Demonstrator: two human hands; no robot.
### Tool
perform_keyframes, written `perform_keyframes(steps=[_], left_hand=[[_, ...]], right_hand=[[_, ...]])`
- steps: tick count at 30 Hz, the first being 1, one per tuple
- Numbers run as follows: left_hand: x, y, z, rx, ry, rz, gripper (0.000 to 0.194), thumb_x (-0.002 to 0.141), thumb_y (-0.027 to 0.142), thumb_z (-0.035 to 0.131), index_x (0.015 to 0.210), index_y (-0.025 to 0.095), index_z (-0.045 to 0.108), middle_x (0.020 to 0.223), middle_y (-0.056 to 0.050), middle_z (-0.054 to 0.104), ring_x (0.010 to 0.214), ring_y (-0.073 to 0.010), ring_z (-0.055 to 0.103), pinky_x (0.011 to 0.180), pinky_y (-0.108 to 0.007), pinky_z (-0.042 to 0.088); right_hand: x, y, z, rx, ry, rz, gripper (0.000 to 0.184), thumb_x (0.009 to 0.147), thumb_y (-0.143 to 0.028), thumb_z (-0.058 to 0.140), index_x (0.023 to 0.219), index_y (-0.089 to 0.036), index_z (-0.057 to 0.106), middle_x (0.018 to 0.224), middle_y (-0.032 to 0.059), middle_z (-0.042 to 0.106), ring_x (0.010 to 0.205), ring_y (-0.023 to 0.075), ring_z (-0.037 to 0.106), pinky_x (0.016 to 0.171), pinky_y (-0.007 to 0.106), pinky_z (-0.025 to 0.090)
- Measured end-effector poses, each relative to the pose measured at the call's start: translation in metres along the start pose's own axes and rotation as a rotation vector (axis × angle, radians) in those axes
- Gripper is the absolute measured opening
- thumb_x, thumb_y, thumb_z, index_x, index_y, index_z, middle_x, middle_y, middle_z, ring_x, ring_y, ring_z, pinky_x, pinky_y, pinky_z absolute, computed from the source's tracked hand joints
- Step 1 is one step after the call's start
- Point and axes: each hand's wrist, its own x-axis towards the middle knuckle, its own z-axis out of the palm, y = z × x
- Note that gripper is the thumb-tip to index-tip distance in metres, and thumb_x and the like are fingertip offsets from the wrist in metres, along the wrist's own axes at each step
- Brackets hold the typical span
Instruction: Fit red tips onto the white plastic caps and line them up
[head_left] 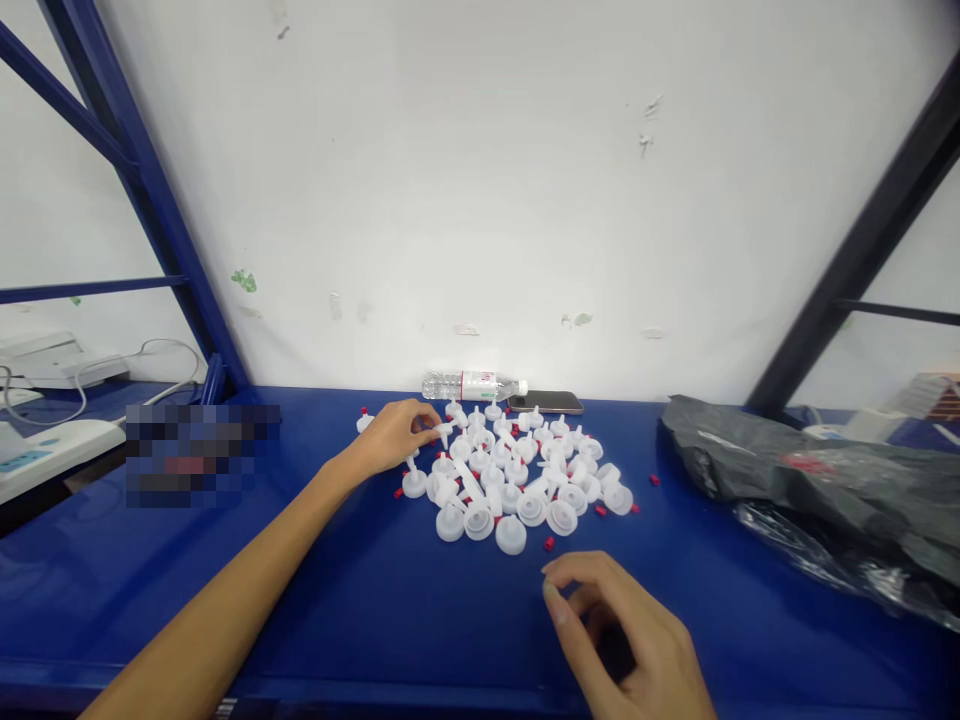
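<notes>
At the left edge of a heap of white plastic nozzle caps [511, 535], my left hand [396, 436] is pinching one white nozzle cap [445, 431] between thumb and fingertips. Small red tips [549, 544] lie among the caps and around them. My right hand [626, 630] is nearer to me, at the front right of the heap, with thumb and index fingertip brought together. Whatever may be between those fingertips is too small or hidden to make out. One red tip lies on the table just beyond them.
The blue table [360, 610] has a raised front edge. Behind the heap lie a clear water bottle [472, 386] and a dark phone [546, 402], near the white wall. Grey plastic bags [810, 480] are at the right. A white power strip [60, 452] is at the far left.
</notes>
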Motion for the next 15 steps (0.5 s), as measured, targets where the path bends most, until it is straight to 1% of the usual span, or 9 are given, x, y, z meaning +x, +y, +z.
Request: perform_keyframes(steps=[4,8,10,13,15], left_hand=[[-0.001,0.004,-0.005,-0.029,0.048,-0.011,0.019,0.088,0.037,0.061,0.088,0.022,0.073,0.088,-0.003,0.078,0.085,-0.0220,0.071,0.076,-0.030,0.051],[-0.004,0.011,-0.010,-0.054,0.139,-0.037,0.022,0.088,0.040,0.060,0.086,0.021,0.071,0.090,-0.004,0.077,0.085,-0.0230,0.071,0.076,-0.031,0.052],[-0.005,0.015,-0.011,-0.075,0.180,-0.052,0.021,0.087,0.039,0.059,0.084,0.020,0.068,0.090,-0.004,0.076,0.079,-0.0216,0.070,0.073,-0.031,0.052],[-0.007,0.025,-0.013,-0.116,0.214,-0.056,0.018,0.087,0.036,0.060,0.080,0.020,0.064,0.087,-0.003,0.074,0.067,-0.0167,0.066,0.067,-0.030,0.052],[-0.010,0.036,-0.016,-0.185,0.233,-0.035,0.017,0.086,0.036,0.062,0.084,0.019,0.062,0.091,-0.004,0.073,0.068,-0.0152,0.065,0.065,-0.028,0.052]], right_hand=[[0.000,0.000,0.000,0.005,0.000,-0.002,0.011,0.096,-0.028,0.059,0.091,-0.023,0.066,0.079,0.0004,0.071,0.056,0.0125,0.065,0.052,0.020,0.052],[-0.001,-0.002,0.003,0.028,0.033,0.024,0.013,0.096,-0.031,0.059,0.089,-0.024,0.067,0.079,0.0007,0.071,0.057,0.0128,0.064,0.052,0.021,0.051],[-0.001,-0.003,0.004,0.042,0.051,0.041,0.014,0.096,-0.032,0.059,0.089,-0.024,0.067,0.079,0.0005,0.070,0.056,0.0127,0.063,0.052,0.021,0.050],[-0.002,-0.004,0.005,0.051,0.065,0.057,0.017,0.097,-0.035,0.059,0.088,-0.024,0.067,0.078,0.0005,0.070,0.056,0.0129,0.063,0.051,0.022,0.050],[-0.002,-0.004,0.006,0.051,0.079,0.079,0.018,0.097,-0.038,0.059,0.089,-0.024,0.067,0.072,-0.0006,0.068,0.054,0.0130,0.062,0.051,0.021,0.050]])
